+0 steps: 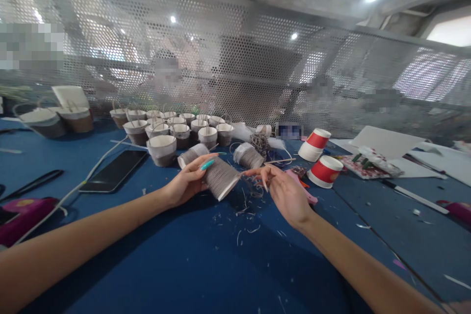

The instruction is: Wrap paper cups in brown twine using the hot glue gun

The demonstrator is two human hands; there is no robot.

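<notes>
A paper cup wound with grey-brown cord lies tilted in my left hand, its pale rim toward the lower right. The fingers and thumb of this hand close around it, and a turquoise nail shows on top. My right hand is just right of the cup. Its index finger stretches to the cup's edge, and the other fingers are loosely bent and apart; no held thing shows there. Behind the cup lie another cord-wrapped cup and a wrapped cup with a handle. Pink-handled scissors lie partly hidden behind my right hand.
Several small wrapped baskets stand at the back left, near a black phone. A purple glue gun with a white cable is at far left. Red-and-white paper cups, tangled cord and papers lie at right.
</notes>
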